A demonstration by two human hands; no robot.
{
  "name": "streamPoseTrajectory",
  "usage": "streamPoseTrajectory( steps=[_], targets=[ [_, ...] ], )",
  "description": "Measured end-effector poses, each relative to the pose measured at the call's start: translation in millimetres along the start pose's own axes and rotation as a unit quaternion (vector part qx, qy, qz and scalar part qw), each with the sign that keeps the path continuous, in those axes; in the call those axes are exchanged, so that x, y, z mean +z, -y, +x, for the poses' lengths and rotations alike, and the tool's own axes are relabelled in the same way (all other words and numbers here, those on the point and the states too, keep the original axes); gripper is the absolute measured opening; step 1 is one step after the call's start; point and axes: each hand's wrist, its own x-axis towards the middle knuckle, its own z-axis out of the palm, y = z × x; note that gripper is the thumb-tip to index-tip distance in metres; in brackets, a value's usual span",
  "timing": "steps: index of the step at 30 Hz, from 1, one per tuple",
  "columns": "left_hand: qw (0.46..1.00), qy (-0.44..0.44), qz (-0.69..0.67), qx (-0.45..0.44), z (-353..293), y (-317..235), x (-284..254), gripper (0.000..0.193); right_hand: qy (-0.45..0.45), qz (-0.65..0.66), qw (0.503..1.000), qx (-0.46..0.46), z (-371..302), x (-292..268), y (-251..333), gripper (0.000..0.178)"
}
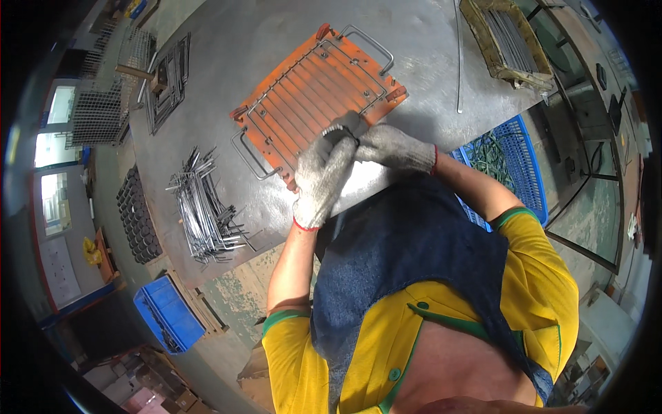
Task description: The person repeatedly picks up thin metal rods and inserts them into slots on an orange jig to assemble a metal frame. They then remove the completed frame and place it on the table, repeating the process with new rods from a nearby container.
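Both my hands wear whitish knit gloves with red cuffs and meet at the near edge of an orange jig plate [276,96]. My left hand [321,172] is closed, with dark grey at its fingertips; what it grips is hidden. My right hand [396,148] presses its bent fingers against the left one, and whatever lies between them cannot be made out. On the jig rests a wire rack [303,107] of parallel metal rods inside a frame. One bent wire handle [372,43] juts out at its far right end, another wire handle [249,160] at its near left end.
Bent metal rods [207,207] lie heaped on the metal table [420,34], left of the jig. Beyond them are rectangular wire frames [169,83] and a hammer [155,83]. A long rod [460,62] and rod-filled box [507,41] lie right. Blue crates [527,162] stand below.
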Motion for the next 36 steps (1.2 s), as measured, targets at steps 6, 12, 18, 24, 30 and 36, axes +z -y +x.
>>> streamPoseTrajectory(
  steps=[6,12,18,24,30,36],
  targets=[
    [0.996,0.029,0.082,0.033,8,2,5,0.019,-0.089,-0.101,0.978,-0.16,-5,9,-28,0.037],
    [0.976,-0.021,-0.215,0.025,59,0,12,0.028,-0.037,0.31,0.947,0.07,5,7,-24,0.026],
    [0.922,-0.015,-0.367,-0.124,124,3,-5,0.031,0.009,0.398,0.906,0.144,42,-3,-41,0.03],
    [0.923,-0.011,-0.335,-0.189,146,8,-6,0.03,0.014,0.228,0.965,0.127,49,-15,-63,0.023],
    [0.979,-0.013,-0.044,-0.201,165,11,-22,0.032,0.043,-0.056,0.997,0.032,53,-11,-77,0.022],
    [0.878,-0.063,0.475,-0.019,161,-8,-17,0.039,0.139,-0.11,0.984,-0.013,61,-36,-53,0.029]
  ],
)
